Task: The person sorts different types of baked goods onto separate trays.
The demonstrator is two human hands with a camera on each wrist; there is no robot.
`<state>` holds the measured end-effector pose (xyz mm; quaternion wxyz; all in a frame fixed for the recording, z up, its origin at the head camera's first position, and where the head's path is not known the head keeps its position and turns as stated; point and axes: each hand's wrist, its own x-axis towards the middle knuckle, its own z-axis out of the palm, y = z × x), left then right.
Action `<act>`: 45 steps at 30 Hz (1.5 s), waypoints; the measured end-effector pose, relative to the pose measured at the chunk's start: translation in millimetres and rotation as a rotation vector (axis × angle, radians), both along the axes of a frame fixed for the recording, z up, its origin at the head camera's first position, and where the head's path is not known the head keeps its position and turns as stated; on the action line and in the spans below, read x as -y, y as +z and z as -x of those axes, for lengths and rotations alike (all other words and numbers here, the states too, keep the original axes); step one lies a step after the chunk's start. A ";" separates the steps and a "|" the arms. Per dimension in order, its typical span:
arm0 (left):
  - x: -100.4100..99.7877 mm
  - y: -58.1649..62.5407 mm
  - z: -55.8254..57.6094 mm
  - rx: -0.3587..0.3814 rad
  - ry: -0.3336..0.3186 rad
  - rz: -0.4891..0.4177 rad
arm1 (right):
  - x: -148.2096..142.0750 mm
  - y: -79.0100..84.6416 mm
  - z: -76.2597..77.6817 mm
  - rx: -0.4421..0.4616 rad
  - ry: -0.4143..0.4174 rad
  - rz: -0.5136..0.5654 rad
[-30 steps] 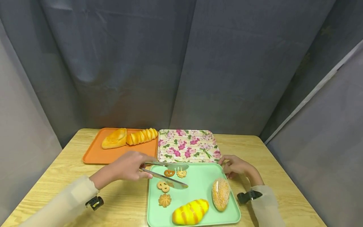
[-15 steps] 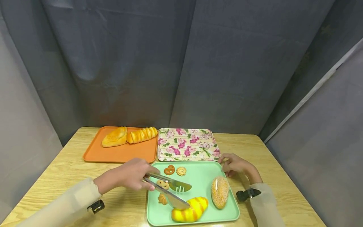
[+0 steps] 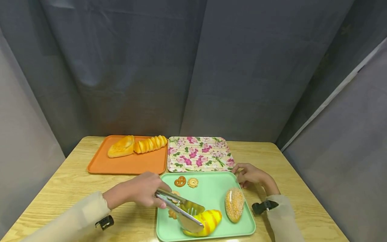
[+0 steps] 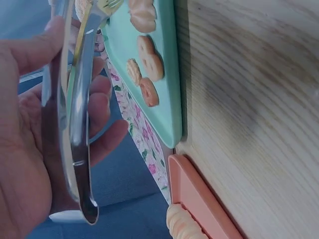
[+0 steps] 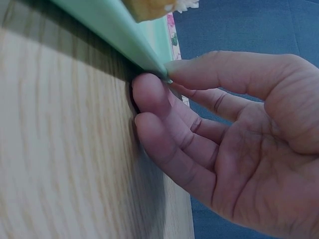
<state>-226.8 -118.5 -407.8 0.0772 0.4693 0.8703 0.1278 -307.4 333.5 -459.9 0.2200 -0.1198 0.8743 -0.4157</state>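
My left hand (image 3: 145, 190) grips metal tongs (image 3: 193, 218), their two arms also showing in the left wrist view. The tong ends stand apart at the left end of a yellow striped bread roll (image 3: 213, 218), one overlapping it. That roll lies at the near edge of the mint-green tray (image 3: 211, 188). At the tray's far right corner, my right hand (image 3: 252, 176) pinches the rim, thumb on top and fingers below in the right wrist view. A seed-coated bread (image 3: 234, 205) lies close to that hand.
A pretzel cookie (image 3: 180, 181) and a round cookie (image 3: 192, 182) lie at the tray's back left; two more are partly behind the tongs. Behind stand an orange tray (image 3: 121, 166) with two breads (image 3: 151, 144) and a flowered tray (image 3: 199, 154). Grey curtains (image 3: 193, 67) surround the table.
My left hand has brought the tongs nearer and down, from over the cookies to the yellow bread roll. My right hand stays at the tray's corner.
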 end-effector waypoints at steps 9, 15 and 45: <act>-1.9 2.3 -6.4 -0.022 -0.001 -0.034 | 1.6 2.6 -1.2 -0.006 0.008 0.002; -1.4 0.9 -7.1 -0.012 -0.016 -0.067 | -0.1 0.9 -0.7 0.002 0.010 0.000; 41.4 26.9 -1.9 -0.086 0.217 -0.178 | 2.0 0.5 -1.1 0.004 -0.002 0.011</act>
